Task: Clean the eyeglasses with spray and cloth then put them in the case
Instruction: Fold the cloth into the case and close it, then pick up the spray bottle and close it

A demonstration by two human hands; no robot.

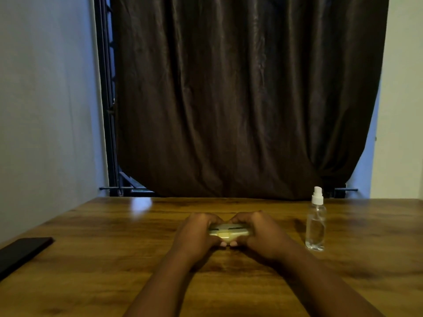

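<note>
Both hands, the left hand (196, 234) and right hand (263, 234), grip the yellowish case (229, 232) at mid-bench (114, 259), the spray bottle (316, 225) stands untouched just right, and no eyeglasses or cloth show, so cleaning looks not yet begun.

- The surface (96, 259) looks like brown wood with dark grain, smooth and slightly glossy; a pale patch of light reflects near its far left edge.
- The spray bottle (316, 225) is clear, shiny plastic with a white plastic spray top.
- The case (229, 232) looks pale yellow and smooth, perhaps hard plastic; blur and low light leave its material uncertain.
- The curtain (240, 99) is dark brown cloth with a faint sheen along its folds.
- The black slab (20, 250) at the left edge looks matt.
- The walls (45, 99) look matt and plainly painted.
</note>
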